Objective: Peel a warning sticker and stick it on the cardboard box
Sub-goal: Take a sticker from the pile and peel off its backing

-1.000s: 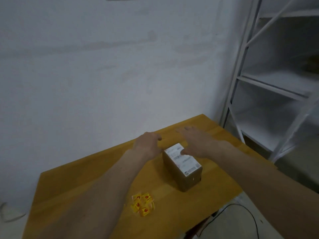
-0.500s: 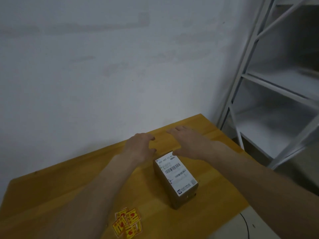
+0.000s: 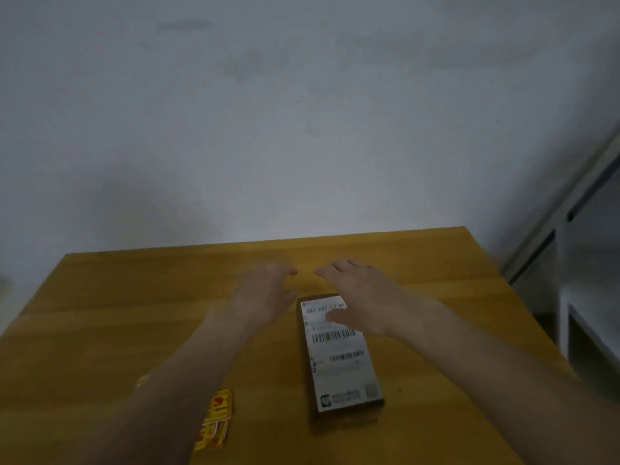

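Here both empty hands, left hand (image 3: 265,297) and right hand (image 3: 362,303), flank the cardboard box (image 3: 339,357).

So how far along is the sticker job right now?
Barely started. No warning sticker shows on the cardboard box, only its white shipping label. Both the left hand and right hand are open around its far end. The yellow stickers lie unpicked on the table.

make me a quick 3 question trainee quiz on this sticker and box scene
1. True or false: a warning sticker is already held in a hand.
2. Which hand's thumb lies over the shipping label on the cardboard box? A) left B) right
3. Where are the yellow stickers?

Key
1. False: both the left hand and right hand are open, holding nothing.
2. B
3. On the table, left of the box, partly under the left forearm.
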{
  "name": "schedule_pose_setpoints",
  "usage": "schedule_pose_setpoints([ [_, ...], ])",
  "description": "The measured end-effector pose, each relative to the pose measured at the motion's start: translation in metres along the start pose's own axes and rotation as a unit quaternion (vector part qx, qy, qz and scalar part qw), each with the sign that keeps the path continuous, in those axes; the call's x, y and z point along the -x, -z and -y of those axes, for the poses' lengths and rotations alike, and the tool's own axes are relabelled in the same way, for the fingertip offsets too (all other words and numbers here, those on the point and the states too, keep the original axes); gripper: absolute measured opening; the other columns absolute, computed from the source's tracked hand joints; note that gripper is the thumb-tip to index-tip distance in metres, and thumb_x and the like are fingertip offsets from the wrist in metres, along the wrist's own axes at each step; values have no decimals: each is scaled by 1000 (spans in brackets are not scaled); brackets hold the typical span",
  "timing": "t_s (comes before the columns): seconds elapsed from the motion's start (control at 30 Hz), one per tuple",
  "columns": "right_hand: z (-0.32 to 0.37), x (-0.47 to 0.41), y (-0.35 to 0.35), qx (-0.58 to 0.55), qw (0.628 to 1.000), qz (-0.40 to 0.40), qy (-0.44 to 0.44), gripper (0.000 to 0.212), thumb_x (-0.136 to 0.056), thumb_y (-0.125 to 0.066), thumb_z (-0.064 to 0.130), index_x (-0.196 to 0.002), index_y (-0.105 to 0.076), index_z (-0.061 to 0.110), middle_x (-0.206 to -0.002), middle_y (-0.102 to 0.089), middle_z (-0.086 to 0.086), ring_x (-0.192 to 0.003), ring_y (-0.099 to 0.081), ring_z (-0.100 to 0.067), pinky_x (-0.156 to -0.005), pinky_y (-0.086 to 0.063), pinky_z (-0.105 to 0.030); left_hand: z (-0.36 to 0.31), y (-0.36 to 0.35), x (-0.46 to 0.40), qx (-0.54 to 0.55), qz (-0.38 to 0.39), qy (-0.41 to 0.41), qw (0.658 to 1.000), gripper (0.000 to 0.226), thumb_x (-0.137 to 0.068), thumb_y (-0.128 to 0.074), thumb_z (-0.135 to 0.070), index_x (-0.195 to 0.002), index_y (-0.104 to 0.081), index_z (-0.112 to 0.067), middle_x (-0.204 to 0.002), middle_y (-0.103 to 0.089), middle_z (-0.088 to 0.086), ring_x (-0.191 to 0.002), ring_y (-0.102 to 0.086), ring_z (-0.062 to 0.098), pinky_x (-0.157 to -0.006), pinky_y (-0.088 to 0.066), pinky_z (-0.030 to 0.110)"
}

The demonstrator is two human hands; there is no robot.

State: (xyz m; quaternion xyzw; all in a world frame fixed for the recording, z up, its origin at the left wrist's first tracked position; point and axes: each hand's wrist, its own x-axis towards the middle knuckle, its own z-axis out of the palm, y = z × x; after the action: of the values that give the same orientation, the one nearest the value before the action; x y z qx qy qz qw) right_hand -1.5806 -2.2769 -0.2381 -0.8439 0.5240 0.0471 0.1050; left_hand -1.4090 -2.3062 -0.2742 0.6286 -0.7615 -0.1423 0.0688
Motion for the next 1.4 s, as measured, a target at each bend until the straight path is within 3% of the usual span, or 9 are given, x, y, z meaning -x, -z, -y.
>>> schedule_pose_setpoints([
  [0.3, -9, -16, -74, 46, 992, -94, 70, 49, -92, -53, 36, -136, -42, 17, -135, -50, -5, -125, -44, -24, -101, -39, -37, 47, -86, 25, -69, -55, 50, 995, 43, -88, -60, -34, -129, -52, -25, -133, -56, 0, -121, -53, 21, -96, -48, 37],
  [0.4, 7, 2, -93, 65, 983, -146, 87, 41, -93, -51, 35, -130, -48, 17, -128, -54, -4, -118, -48, -24, -95, -43, -37, 52, -105, 58, -72, -76, 65, 992, 42, -88, -59, -36, -128, -51, -27, -134, -55, 0, -121, -52, 21, -96, -48, 39],
  [0.53, 51, 44, -107, 33, 976, -179, 117, 41, -94, -50, 34, -132, -48, 19, -132, -52, -2, -124, -44, -22, -100, -38, -34, 51, -120, 120, -82, -62, 59, 993, 39, -89, -56, -36, -128, -52, -29, -133, -56, -1, -122, -52, 21, -98, -44, 36],
  [0.67, 103, 71, -140, 32, 977, -145, 154, 41, -93, -51, 36, -128, -50, 16, -131, -52, -5, -124, -44, -24, -100, -42, -40, 62, -137, 183, -82, -62, 68, 992, 34, -91, -54, -28, -125, -55, -29, -129, -60, 1, -120, -54, 23, -94, -43, 34],
  [0.93, 164, 81, -243, 5, 993, 39, 107, 53, -87, -58, 29, -133, -41, 10, -142, -40, -9, -131, -39, -30, -103, -40, -43, 106, -176, 276, -26, -9, 117, 993, 38, -91, -51, -31, -129, -52, -27, -137, -53, 0, -127, -48, 21, -104, -39, 34],
  [1.13, 178, 73, -268, -31, 995, 40, 84, 61, -87, -59, 25, -140, -31, 13, -152, -25, -6, -136, -33, -30, -106, -37, -42, 120, -185, 290, -18, -16, 129, 991, 39, -92, -50, -31, -130, -49, -25, -136, -52, 0, -124, -48, 20, -101, -39, 35],
  [1.3, 185, 47, -268, 4, 996, -17, 93, 49, -88, -55, 20, -133, -42, 6, -161, -4, -4, -147, -7, -28, -114, -27, -43, 126, -181, 273, 3, -51, 156, 987, 38, -91, -52, -29, -129, -52, -24, -132, -54, 1, -123, -48, 21, -98, -41, 36],
  [1.4, 192, 30, -265, 14, 996, -13, 88, 40, -90, -52, 18, -127, -47, 5, -162, 3, 0, -149, 4, -28, -115, -22, -45, 130, -180, 265, 1, -54, 162, 985, 38, -90, -52, -30, -128, -53, -24, -130, -55, 0, -123, -49, 21, -98, -42, 36],
])
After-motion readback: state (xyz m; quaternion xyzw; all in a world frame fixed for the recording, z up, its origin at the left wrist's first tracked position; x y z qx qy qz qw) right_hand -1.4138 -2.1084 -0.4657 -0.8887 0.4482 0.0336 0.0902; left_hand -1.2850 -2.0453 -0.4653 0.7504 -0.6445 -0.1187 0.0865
